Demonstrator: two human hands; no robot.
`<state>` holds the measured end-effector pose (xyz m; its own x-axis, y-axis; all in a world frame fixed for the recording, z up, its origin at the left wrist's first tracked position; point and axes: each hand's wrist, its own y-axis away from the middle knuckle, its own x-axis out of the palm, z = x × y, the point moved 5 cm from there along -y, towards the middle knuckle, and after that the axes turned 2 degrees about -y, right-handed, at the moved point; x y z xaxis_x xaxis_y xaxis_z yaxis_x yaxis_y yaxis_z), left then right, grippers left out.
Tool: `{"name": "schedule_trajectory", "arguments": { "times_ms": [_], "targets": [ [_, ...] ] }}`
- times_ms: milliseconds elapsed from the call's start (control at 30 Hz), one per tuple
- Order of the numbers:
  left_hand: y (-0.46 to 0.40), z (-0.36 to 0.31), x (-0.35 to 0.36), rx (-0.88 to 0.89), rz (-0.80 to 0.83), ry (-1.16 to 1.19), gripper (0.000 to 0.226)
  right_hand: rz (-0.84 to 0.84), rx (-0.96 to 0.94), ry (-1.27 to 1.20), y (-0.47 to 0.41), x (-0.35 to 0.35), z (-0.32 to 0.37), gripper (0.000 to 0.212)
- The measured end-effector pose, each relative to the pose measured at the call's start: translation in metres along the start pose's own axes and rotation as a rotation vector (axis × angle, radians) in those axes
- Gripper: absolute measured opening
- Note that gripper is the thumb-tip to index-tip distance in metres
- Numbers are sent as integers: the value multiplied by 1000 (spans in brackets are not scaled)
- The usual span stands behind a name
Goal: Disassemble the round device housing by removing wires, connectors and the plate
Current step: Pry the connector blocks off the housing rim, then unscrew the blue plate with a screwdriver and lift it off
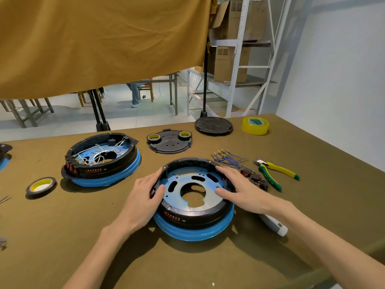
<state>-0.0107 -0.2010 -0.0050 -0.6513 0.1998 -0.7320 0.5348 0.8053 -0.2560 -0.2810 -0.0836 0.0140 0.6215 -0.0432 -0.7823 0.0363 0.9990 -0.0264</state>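
Two hands are working the round housing (193, 197), which is sitting near the front edge of the table (62, 236), about mid-width. Housing is showing a black ring wall on a blue base, red lettering on the near wall. Inside, a silvery metal plate (192, 185) is lying flat, with a big centre hole and several oblong slots; no wires are showing inside it.

Left hand (143, 197) is gripping the left rim, thumb hooking over the wall onto the plate, fingers wrapping the outside. Right hand (239, 188) is lying on the right rim, fingers mostly straight along the wall, thumb pressing on the plate; grip there is loose, not clamping anything.

Loose blue wires (227, 158) with terminals are lying just right of the housing, with small black-and-red switches (255, 178) beside them. Green-yellow pliers (275, 172) are sitting further right. A white tool handle (275, 225) is poking out under the right forearm.

Second housing (102, 159), wires in place, is sitting toward the left of the table. Black cover (169, 142) carrying two tape rolls is lying behind the near housing; yellow tape roll (255, 125) is near the back right corner.
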Motion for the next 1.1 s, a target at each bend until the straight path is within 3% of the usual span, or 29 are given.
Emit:
{"name": "schedule_trajectory", "arguments": {
  "times_ms": [67,133,300,400,467,567,667,867,1000,1100],
  "targets": [
    [8,-2,2,8,-33,82,66,61,19,-202,6,1,-9,77],
    [17,-6,5,57,1,99,74,18,22,-249,7,1,-12,73],
    [26,-21,8,132,34,39,49,-67,30,-264,1,3,-8,62],
    [28,-28,10,113,55,56,44,-212,6,-131,7,-3,-4,50],
    [32,-30,10,152,37,19,47,-277,-109,-8,17,-3,5,35],
    [33,-35,7,237,-33,-62,44,-100,-286,169,27,14,13,40],
    [33,-37,6,286,-29,1,36,-62,-349,292,23,14,14,47],
    [26,-50,-15,274,-167,244,27,-55,-345,-20,4,-14,37,33],
    [13,-69,-40,303,-116,378,47,-78,-296,-280,-13,-55,71,17],
    [4,-77,-53,302,-104,282,65,-100,-216,-327,-30,-78,85,34]
  ]
}}
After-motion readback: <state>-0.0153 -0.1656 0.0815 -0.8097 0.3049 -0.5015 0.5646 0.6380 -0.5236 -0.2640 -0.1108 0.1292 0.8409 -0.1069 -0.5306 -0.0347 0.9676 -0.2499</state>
